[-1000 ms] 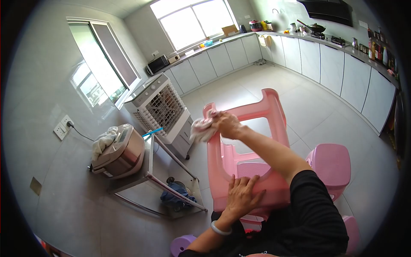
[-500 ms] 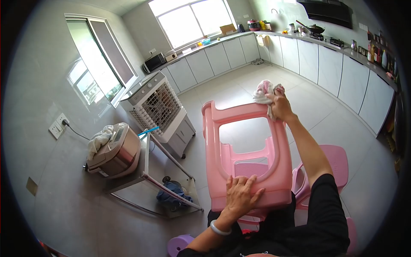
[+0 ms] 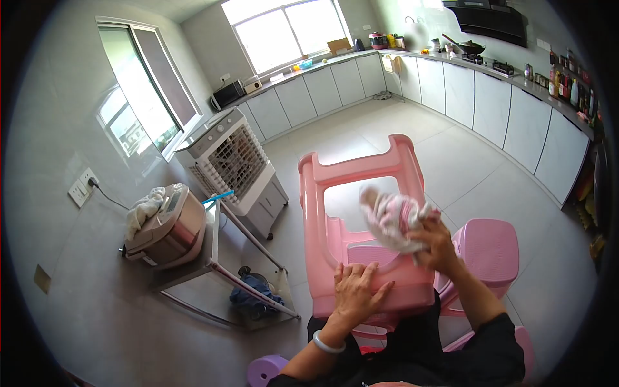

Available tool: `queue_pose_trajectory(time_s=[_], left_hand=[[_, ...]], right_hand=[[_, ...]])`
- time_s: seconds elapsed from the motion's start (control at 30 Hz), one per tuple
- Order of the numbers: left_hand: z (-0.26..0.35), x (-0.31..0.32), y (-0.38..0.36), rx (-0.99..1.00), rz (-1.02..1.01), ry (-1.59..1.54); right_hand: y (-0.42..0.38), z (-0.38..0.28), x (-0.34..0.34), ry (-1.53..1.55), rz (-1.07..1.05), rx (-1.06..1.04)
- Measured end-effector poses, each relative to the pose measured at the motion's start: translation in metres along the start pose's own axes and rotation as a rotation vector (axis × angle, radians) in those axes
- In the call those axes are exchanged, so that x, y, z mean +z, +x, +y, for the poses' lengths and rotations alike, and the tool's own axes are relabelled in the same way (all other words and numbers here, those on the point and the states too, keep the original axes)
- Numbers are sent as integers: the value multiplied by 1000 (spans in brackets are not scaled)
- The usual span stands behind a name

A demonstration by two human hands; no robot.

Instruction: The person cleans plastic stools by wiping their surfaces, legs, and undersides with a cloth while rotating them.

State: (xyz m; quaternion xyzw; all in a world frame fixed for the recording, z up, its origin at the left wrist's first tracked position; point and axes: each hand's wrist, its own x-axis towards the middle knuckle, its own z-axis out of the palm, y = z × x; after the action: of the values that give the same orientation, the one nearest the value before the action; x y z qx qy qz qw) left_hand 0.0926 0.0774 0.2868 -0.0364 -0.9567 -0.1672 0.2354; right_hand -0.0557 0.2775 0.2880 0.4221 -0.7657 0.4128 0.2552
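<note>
A pink plastic stool (image 3: 308,213) is tipped on its side in front of my body, its legs pointing away from me and a large opening in the side that faces up. Spread over the near part of that side, my left hand (image 3: 356,290) lies flat on the plastic, a pale bangle round its wrist. My right hand (image 3: 436,246) is closed on a white and pink cloth (image 3: 394,219), which hangs over the right edge of the opening and is partly blurred.
A second pink stool (image 3: 491,248) stands on the floor at the right, and a small purple stool (image 3: 265,369) at the lower left. To the left are a metal rack (image 3: 248,284) with a rice cooker (image 3: 169,226) on top and an air cooler (image 3: 235,171). Cabinets (image 3: 322,90) line the far walls.
My right hand and the cloth have come from the stool's far right leg back toward me, to the near right of the opening. My left hand keeps its place on the stool.
</note>
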Motion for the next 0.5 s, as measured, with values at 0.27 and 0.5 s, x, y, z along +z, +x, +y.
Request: queue_pose_trajectory(time_s=[0.27,0.5], left_hand=[[2,-1,-1,35,35,22],[3,-3,4,-13,19,-14]], right_hand=[[-66,-79,-3,16,1,69],[-73,-70,14,178,235,144]])
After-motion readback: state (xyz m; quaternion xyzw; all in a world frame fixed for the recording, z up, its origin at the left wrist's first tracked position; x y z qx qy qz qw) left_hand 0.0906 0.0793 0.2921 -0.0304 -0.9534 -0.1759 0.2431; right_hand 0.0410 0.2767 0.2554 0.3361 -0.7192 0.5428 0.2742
